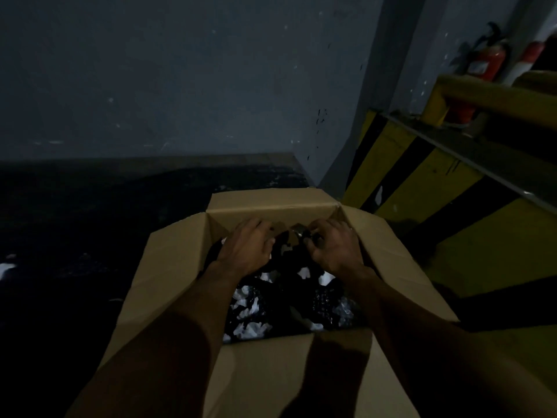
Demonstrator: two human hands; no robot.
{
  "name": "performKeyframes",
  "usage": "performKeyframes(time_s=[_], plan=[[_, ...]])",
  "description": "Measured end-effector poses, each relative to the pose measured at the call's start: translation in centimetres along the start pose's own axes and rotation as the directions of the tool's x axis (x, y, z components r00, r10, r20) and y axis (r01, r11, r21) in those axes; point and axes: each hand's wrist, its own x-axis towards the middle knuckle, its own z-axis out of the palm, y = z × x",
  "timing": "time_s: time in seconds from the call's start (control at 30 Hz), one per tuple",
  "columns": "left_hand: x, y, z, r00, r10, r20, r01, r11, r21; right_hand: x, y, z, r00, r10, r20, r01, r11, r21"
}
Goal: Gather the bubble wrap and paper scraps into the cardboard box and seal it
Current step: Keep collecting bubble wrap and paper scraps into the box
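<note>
A brown cardboard box (168,267) stands on the dark floor with all its flaps spread open. Inside lie dark bubble wrap (301,300) and white paper scraps (250,328), heaped together. Both my hands are inside the box near its far wall. My left hand (247,248) lies palm down on the dark wrap, fingers spread. My right hand (331,245) has its fingers curled around a bunch of the dark bubble wrap. The light is dim, so the finer details of the grip are hard to make out.
A grey wall rises just behind the box. A yellow and black striped barrier (422,182) runs along the right, with red fire extinguishers (489,60) behind it. A white scrap (6,268) lies on the floor at the far left.
</note>
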Motion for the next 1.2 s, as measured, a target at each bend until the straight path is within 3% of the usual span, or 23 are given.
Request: performKeyframes(time_s=[0.1, 0.23, 0.37, 0.5, 0.7, 0.8, 0.93, 1.2], plan=[[-1.2, 1.6, -0.9, 0.998, -0.036, -0.043, 0.033, 0.997, -0.064, -1.4, -0.1, -1.0, 1.000, 0.008, -0.013, -0.008, 1.000, 0.024], [-3.7, 3.6, -2.5, 0.992, -0.057, -0.111, 0.055, 0.998, -0.021, -3.6, -0.4, -1.8, 0.999, 0.001, -0.034, 0.000, 0.999, 0.044], [-5.2, 4.9, -4.1, 0.995, -0.095, 0.029, 0.098, 0.991, -0.088, -5.8, -1.6, -2.2, 1.000, -0.020, -0.004, 0.020, 0.999, 0.040], [-6.2, 5.6, -5.2, 0.993, -0.089, 0.077, 0.099, 0.984, -0.147, -7.4, -2.2, -2.5, 1.000, -0.019, 0.001, 0.019, 0.997, 0.079], [-7.3, 5.6, -5.1, 0.998, -0.055, -0.036, 0.047, 0.980, -0.195, -8.0, -2.9, -2.7, 1.000, -0.006, -0.013, 0.007, 0.994, 0.108], [-8.6, 5.0, -5.9, 0.996, -0.049, -0.081, 0.040, 0.992, -0.117, -7.8, -4.1, -2.6, 1.000, -0.012, -0.019, 0.014, 0.993, 0.113], [-11.2, 2.7, -7.7, 0.979, -0.121, -0.162, 0.117, 0.993, -0.030, -7.6, -7.6, -1.5, 0.997, -0.074, -0.005, 0.074, 0.993, 0.094], [-21.8, -5.6, -14.1, 0.890, -0.377, -0.255, 0.411, 0.907, 0.094, -8.5, -21.0, 3.4, 0.947, -0.321, 0.028, 0.305, 0.919, 0.252]])
